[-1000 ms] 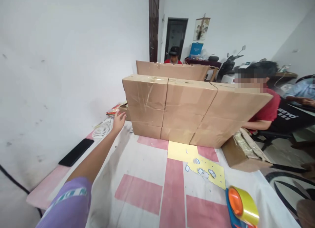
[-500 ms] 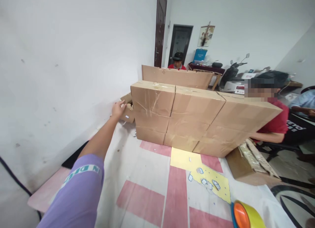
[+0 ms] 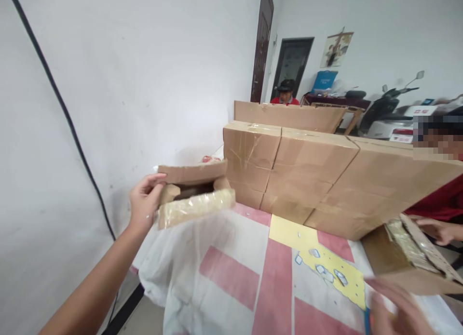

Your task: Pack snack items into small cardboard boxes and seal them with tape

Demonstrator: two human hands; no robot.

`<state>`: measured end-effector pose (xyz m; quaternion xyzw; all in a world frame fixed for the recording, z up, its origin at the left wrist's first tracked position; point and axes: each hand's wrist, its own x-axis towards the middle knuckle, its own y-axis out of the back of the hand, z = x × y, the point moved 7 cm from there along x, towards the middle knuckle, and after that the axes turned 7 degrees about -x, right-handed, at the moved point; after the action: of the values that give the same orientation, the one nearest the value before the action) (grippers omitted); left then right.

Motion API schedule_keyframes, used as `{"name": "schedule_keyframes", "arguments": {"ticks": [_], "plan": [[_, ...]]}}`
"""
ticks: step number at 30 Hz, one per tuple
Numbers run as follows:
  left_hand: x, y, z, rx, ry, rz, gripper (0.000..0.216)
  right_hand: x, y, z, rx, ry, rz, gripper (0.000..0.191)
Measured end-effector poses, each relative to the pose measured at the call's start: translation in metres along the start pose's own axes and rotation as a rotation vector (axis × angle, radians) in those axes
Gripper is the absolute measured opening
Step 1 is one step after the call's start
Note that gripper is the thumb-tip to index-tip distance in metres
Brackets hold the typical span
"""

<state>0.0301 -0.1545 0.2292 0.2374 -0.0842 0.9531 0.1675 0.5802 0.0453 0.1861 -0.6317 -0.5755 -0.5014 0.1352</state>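
My left hand (image 3: 144, 203) grips the left end of a small open cardboard box (image 3: 195, 195) and holds it in the air over the table's left side, its flaps open and a taped flap hanging at the front. My right hand (image 3: 401, 311) shows as a blur at the bottom right, over the table's near edge; its fingers are smeared. A yellow sheet (image 3: 318, 258) with several small white pieces lies on the white and pink tablecloth (image 3: 235, 272) between the hands.
A wall of stacked brown cartons (image 3: 318, 176) crosses the table's far side. Another open carton (image 3: 405, 258) sits at the right with another person's hand (image 3: 439, 229) at it. Further back sit a person in red (image 3: 285, 91) and a scooter (image 3: 390, 108). A white wall is close on the left.
My left hand took the small box from beside the carton stack and lifted it toward me. The view swung left, the tape roll left the picture, and my right hand came in at the bottom right.
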Motion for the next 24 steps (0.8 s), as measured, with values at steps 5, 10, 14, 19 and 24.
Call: {"name": "schedule_keyframes", "arguments": {"ticks": [5, 10, 14, 19, 24], "plan": [[-0.077, -0.064, -0.055, -0.191, 0.389, -0.375, 0.051, 0.021, -0.101, -0.094, 0.217, 0.449, -0.573, 0.029], [-0.134, -0.125, -0.116, -0.294, 0.573, -0.555, 0.057, 0.007, -0.161, -0.091, 0.169, 0.370, -1.067, 0.040], [-0.150, -0.138, -0.139, -0.297, 0.639, -0.572, 0.062, -0.015, -0.158, -0.064, 0.056, 0.299, -1.132, 0.053], [-0.158, -0.149, -0.128, -0.255, 0.612, -0.657, 0.068, -0.033, -0.138, -0.055, 0.123, 0.289, -1.021, 0.070], [-0.167, -0.165, -0.106, -0.058, 0.507, -0.920, 0.094, -0.056, -0.132, -0.065, -0.018, 0.394, -1.088, 0.086]]}}
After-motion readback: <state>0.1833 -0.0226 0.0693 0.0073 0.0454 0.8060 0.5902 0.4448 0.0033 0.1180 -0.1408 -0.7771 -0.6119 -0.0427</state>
